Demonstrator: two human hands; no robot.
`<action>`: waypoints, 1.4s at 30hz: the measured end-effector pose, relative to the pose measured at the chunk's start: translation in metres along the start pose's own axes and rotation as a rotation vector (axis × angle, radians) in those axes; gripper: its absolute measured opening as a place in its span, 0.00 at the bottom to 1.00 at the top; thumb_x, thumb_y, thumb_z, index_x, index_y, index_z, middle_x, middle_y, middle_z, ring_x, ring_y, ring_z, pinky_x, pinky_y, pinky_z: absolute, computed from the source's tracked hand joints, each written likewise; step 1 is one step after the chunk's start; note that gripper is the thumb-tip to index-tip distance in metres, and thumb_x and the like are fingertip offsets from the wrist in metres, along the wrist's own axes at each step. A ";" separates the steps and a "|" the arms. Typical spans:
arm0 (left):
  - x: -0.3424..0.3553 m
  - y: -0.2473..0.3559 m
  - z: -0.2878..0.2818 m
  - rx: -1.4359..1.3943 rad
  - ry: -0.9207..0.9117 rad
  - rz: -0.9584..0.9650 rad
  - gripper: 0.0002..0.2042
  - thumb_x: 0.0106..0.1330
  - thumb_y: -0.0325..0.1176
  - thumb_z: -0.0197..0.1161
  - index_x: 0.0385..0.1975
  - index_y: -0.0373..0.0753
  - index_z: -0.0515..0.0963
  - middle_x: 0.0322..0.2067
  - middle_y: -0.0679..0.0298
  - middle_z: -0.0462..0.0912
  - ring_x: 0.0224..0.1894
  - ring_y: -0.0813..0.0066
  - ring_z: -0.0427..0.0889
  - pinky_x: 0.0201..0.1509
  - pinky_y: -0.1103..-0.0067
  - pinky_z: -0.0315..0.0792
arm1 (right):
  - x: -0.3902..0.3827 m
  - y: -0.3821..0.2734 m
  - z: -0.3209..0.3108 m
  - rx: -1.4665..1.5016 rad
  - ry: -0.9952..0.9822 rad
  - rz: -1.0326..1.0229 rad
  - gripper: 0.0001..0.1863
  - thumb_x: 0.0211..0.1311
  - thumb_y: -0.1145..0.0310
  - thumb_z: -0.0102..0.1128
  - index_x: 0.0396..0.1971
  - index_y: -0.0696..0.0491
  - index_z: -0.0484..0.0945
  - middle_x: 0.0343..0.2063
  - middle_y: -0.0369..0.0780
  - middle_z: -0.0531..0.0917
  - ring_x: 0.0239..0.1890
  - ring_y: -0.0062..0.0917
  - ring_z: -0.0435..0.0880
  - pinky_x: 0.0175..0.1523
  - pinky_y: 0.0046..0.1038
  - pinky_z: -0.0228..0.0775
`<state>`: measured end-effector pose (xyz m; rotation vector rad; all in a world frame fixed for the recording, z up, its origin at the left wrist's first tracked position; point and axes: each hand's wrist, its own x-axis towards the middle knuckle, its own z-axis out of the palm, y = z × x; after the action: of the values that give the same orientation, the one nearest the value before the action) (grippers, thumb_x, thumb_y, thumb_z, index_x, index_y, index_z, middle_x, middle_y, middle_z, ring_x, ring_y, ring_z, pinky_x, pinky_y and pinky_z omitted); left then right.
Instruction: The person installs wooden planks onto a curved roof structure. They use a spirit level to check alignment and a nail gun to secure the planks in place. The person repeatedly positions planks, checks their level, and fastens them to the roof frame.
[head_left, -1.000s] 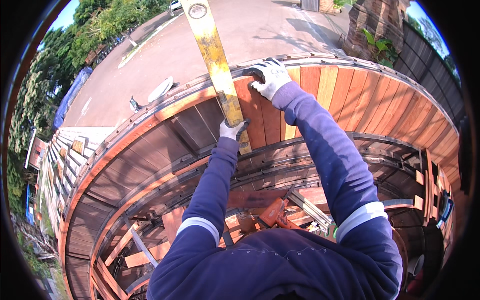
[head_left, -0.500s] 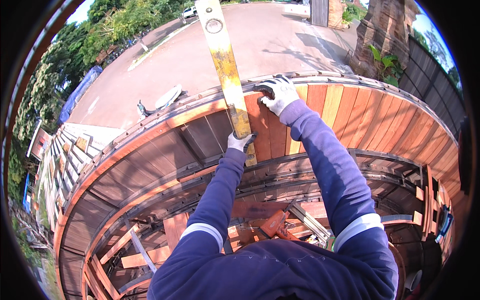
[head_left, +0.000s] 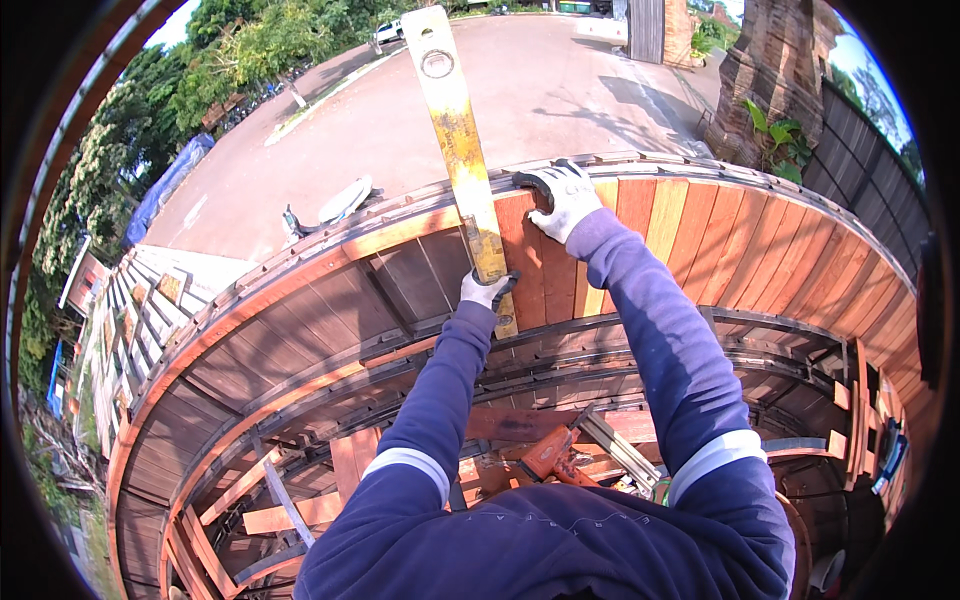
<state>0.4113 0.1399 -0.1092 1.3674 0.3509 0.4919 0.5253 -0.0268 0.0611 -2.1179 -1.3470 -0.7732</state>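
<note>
A long, worn yellow spirit level (head_left: 462,150) stands upright against the curved wooden wall, its upper end rising well above the rim. My gloved left hand (head_left: 484,291) is closed around the level near its lower end. Just right of the level is a reddish wooden plank (head_left: 519,262), one in a row of upright slats. Over the top edge of these slats my gloved right hand (head_left: 570,200) is hooked, its fingers bent and the thumb on the near side. The far ends of those fingers are partly hidden.
To the left, the wall shows dark boards (head_left: 300,315) beneath an orange-brown rim strip. Below me lie an orange power tool (head_left: 548,452), loose timber offcuts (head_left: 300,513) and curved metal rails (head_left: 590,345). Outside are a paved yard (head_left: 330,150) and a thick tree trunk (head_left: 765,85).
The whole view has shifted slightly, so the level and wall sit a little lower and further right. Both hands keep the same hold.
</note>
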 end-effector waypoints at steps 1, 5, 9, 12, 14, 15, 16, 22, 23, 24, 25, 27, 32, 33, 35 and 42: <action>0.000 -0.001 0.000 0.000 0.008 0.007 0.14 0.51 0.27 0.75 0.36 0.35 0.79 0.29 0.69 0.81 0.28 0.83 0.77 0.33 0.84 0.74 | 0.000 0.000 -0.002 0.021 -0.010 0.000 0.23 0.47 0.63 0.66 0.48 0.44 0.78 0.47 0.40 0.81 0.56 0.39 0.72 0.67 0.41 0.55; 0.001 -0.003 0.001 0.068 0.032 0.057 0.14 0.51 0.26 0.76 0.36 0.34 0.79 0.29 0.69 0.81 0.27 0.83 0.77 0.33 0.83 0.74 | 0.004 0.006 -0.005 0.008 -0.140 0.015 0.27 0.46 0.63 0.62 0.51 0.45 0.75 0.48 0.41 0.80 0.55 0.34 0.73 0.68 0.38 0.53; -0.001 0.001 0.003 -0.019 0.006 0.024 0.14 0.50 0.26 0.76 0.36 0.34 0.79 0.29 0.69 0.82 0.28 0.83 0.77 0.34 0.83 0.75 | 0.002 0.005 -0.008 -0.042 -0.143 0.032 0.26 0.47 0.64 0.61 0.51 0.47 0.75 0.49 0.42 0.79 0.57 0.35 0.72 0.69 0.37 0.52; -0.001 -0.001 0.001 -0.017 0.014 0.022 0.15 0.50 0.26 0.76 0.36 0.34 0.79 0.29 0.69 0.82 0.28 0.83 0.77 0.34 0.83 0.75 | 0.000 0.001 -0.013 -0.024 -0.142 0.049 0.24 0.49 0.65 0.60 0.51 0.47 0.75 0.50 0.42 0.79 0.59 0.36 0.71 0.69 0.36 0.52; 0.001 -0.003 0.001 -0.016 0.019 0.035 0.15 0.49 0.26 0.77 0.35 0.34 0.79 0.29 0.69 0.81 0.27 0.83 0.77 0.34 0.83 0.75 | 0.002 0.005 -0.017 0.035 -0.167 0.048 0.23 0.51 0.67 0.58 0.51 0.46 0.75 0.50 0.43 0.79 0.59 0.37 0.71 0.70 0.35 0.52; 0.002 -0.004 0.001 -0.011 0.019 0.055 0.15 0.49 0.26 0.77 0.35 0.34 0.79 0.29 0.69 0.81 0.27 0.83 0.77 0.34 0.83 0.75 | 0.001 0.006 -0.018 0.043 -0.145 0.042 0.21 0.53 0.68 0.56 0.50 0.46 0.76 0.50 0.43 0.79 0.59 0.37 0.71 0.70 0.35 0.52; 0.002 -0.004 0.001 -0.007 0.018 0.074 0.15 0.49 0.26 0.77 0.35 0.34 0.79 0.29 0.69 0.81 0.27 0.83 0.77 0.34 0.83 0.75 | 0.002 0.008 -0.020 0.062 -0.166 0.033 0.20 0.54 0.68 0.55 0.50 0.46 0.76 0.49 0.43 0.80 0.59 0.37 0.71 0.70 0.35 0.52; 0.002 -0.010 -0.005 0.069 0.020 0.118 0.16 0.49 0.27 0.77 0.35 0.35 0.79 0.30 0.70 0.82 0.29 0.82 0.77 0.35 0.81 0.74 | 0.001 0.009 -0.012 0.069 -0.142 0.034 0.17 0.56 0.64 0.59 0.47 0.47 0.80 0.48 0.41 0.81 0.57 0.38 0.74 0.69 0.36 0.55; 0.001 -0.006 -0.003 0.094 0.032 0.115 0.16 0.48 0.27 0.77 0.36 0.36 0.79 0.30 0.70 0.82 0.30 0.82 0.78 0.36 0.81 0.74 | 0.003 0.007 -0.016 0.080 -0.180 0.052 0.17 0.55 0.63 0.60 0.46 0.47 0.80 0.47 0.40 0.81 0.56 0.37 0.74 0.69 0.36 0.56; -0.001 -0.002 -0.001 0.119 0.045 0.112 0.16 0.48 0.27 0.77 0.36 0.36 0.79 0.30 0.70 0.82 0.30 0.82 0.78 0.36 0.81 0.74 | 0.002 0.006 -0.016 0.083 -0.181 0.058 0.17 0.55 0.63 0.60 0.46 0.47 0.80 0.47 0.40 0.81 0.56 0.37 0.74 0.69 0.36 0.56; -0.004 0.000 0.002 0.133 0.065 0.100 0.17 0.48 0.26 0.77 0.36 0.35 0.79 0.30 0.69 0.82 0.30 0.81 0.78 0.36 0.81 0.75 | 0.001 0.005 -0.016 0.086 -0.181 0.064 0.17 0.55 0.64 0.60 0.46 0.47 0.80 0.47 0.40 0.82 0.55 0.36 0.75 0.69 0.36 0.56; -0.001 0.000 -0.001 0.084 0.056 0.063 0.17 0.48 0.25 0.77 0.36 0.35 0.78 0.30 0.69 0.82 0.29 0.81 0.78 0.36 0.81 0.75 | 0.006 0.002 -0.020 0.034 -0.281 0.080 0.20 0.59 0.58 0.57 0.52 0.45 0.77 0.53 0.38 0.79 0.60 0.30 0.71 0.72 0.34 0.48; -0.001 0.002 0.003 0.126 0.058 0.059 0.15 0.49 0.25 0.76 0.35 0.34 0.78 0.30 0.69 0.81 0.28 0.82 0.78 0.35 0.82 0.75 | 0.005 0.007 -0.015 0.002 -0.274 0.104 0.21 0.60 0.58 0.57 0.53 0.45 0.77 0.54 0.38 0.77 0.62 0.30 0.69 0.72 0.35 0.47; -0.002 0.000 0.000 0.112 0.054 0.077 0.14 0.50 0.26 0.76 0.35 0.35 0.78 0.29 0.70 0.81 0.28 0.82 0.77 0.34 0.82 0.74 | 0.005 0.003 -0.017 0.003 -0.283 0.107 0.20 0.60 0.58 0.57 0.52 0.45 0.77 0.54 0.38 0.78 0.62 0.30 0.69 0.72 0.35 0.47; -0.003 0.000 -0.001 0.012 0.001 0.088 0.14 0.51 0.27 0.76 0.35 0.35 0.79 0.29 0.70 0.81 0.29 0.82 0.78 0.35 0.82 0.74 | 0.005 0.000 -0.018 -0.019 -0.273 0.111 0.20 0.60 0.58 0.58 0.51 0.45 0.77 0.53 0.38 0.78 0.62 0.30 0.70 0.72 0.36 0.47; -0.003 0.004 0.002 0.068 0.034 0.042 0.14 0.51 0.24 0.75 0.36 0.34 0.79 0.30 0.68 0.81 0.29 0.82 0.78 0.35 0.82 0.75 | 0.003 0.005 -0.011 -0.028 -0.220 0.085 0.19 0.59 0.58 0.58 0.51 0.43 0.78 0.53 0.36 0.79 0.61 0.28 0.70 0.72 0.35 0.48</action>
<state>0.4098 0.1372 -0.1045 1.4363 0.3699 0.5421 0.5288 -0.0341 0.0702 -2.3209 -1.3513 -0.5408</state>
